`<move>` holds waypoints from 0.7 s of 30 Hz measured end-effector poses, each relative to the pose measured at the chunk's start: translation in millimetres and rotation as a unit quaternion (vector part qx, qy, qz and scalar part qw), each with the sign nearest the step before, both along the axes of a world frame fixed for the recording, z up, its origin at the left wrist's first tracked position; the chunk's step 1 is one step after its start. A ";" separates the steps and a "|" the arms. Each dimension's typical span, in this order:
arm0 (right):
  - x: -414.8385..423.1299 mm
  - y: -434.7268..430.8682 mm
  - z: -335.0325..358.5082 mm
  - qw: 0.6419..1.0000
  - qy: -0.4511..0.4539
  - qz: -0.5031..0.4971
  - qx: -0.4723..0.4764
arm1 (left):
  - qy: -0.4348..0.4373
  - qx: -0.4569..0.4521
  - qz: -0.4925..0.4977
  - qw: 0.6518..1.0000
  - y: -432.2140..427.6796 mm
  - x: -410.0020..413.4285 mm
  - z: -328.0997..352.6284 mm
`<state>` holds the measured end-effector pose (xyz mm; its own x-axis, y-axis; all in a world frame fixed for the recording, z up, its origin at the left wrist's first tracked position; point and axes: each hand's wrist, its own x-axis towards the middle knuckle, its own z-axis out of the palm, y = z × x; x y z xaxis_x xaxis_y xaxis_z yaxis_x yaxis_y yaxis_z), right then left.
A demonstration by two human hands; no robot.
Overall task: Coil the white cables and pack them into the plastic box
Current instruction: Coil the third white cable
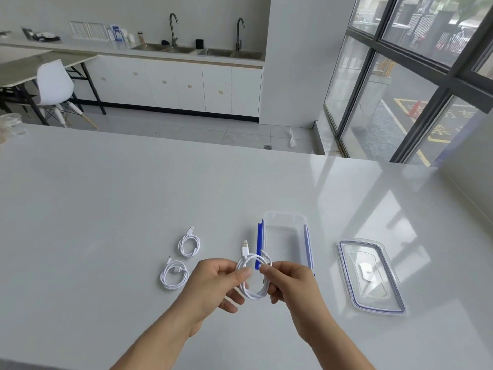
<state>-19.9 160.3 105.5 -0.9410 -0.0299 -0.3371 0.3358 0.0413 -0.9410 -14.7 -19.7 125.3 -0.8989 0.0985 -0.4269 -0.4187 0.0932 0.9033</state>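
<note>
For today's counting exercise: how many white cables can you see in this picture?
3. One coiled cable lies on the table, a second coil just nearer, and the third cable is held between both hands. The plastic box looks empty.

No legible text on anything on the table (133,198): clear plastic box (284,237), its lid (370,276) and the white cables carry no readable print or brand. White patch in lid centre is blank at this res. Outside the window (416,84), yellow road markings (441,129) on the pavement incl. character-like shapes, too distorted to read. Blue-white items (116,33) on far counter: print unresolvable.
</note>
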 end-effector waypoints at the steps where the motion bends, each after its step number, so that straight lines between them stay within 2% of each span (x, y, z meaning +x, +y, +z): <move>1: 0.1 -2.0 -0.4 1.000 0.003 0.001 0.011 | 0.007 -0.007 0.003 1.000 0.2 0.1 -1.1; 5: -0.4 -7.5 2.3 1.000 0.009 -0.007 0.016 | 0.026 -0.019 0.017 0.999 -1.7 -1.4 -3.9; 13: -8.3 -8.6 7.4 0.997 0.026 -0.055 -0.048 | 0.036 -0.015 0.010 0.999 -7.3 -5.2 0.3; 17: -12.0 -5.6 7.7 0.999 0.041 -0.021 -0.019 | 0.041 -0.028 -0.018 0.999 -8.3 -4.5 3.4; 21: -14.1 1.2 16.1 0.997 0.047 0.058 0.037 | 0.044 -0.043 -0.043 0.997 -8.8 -4.3 7.0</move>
<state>-34.0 161.5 121.6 -0.9604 -0.1185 -0.2521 0.2345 0.1441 -0.9614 -18.9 -28.5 132.3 -0.9228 0.1441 -0.3572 -0.3256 0.2034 0.9234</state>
